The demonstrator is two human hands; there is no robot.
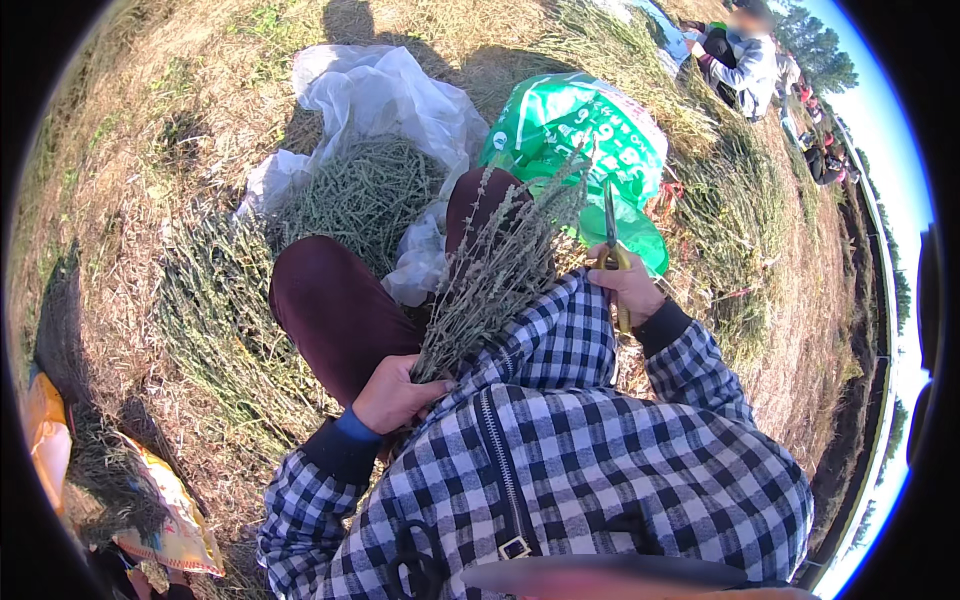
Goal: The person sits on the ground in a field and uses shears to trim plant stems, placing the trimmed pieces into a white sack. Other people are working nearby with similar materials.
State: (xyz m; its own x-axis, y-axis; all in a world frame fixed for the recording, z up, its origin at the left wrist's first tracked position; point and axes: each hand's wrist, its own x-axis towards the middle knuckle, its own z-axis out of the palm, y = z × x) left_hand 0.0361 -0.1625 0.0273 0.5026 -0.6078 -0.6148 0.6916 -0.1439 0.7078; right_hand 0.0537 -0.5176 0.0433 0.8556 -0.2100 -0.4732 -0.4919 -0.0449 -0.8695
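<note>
My left hand (pixel 396 396) grips a bundle of dried grey-green stems (pixel 480 289) near their lower ends. The bundle leans across my lap, its tips fanning up to the right over my knee. In my right hand (pixel 636 289) is a pair of scissors (pixel 615 255) with yellow handles, the blades pointing away from me. The blades look closed together. Just beyond my knees, a translucent white plastic bag (pixel 390 86) lies spread wide with a heap of cut grey-green sprigs (pixel 364 195) in it.
A green plastic bag (pixel 577 124) with printed writing lies beyond my right knee. Long cut stems (pixel 225 322) cover the ground at left, with more stalks (pixel 735 232) at right. A yellow patterned sack (pixel 176 510) lies at lower left. Other people (pixel 746 71) sit at upper right.
</note>
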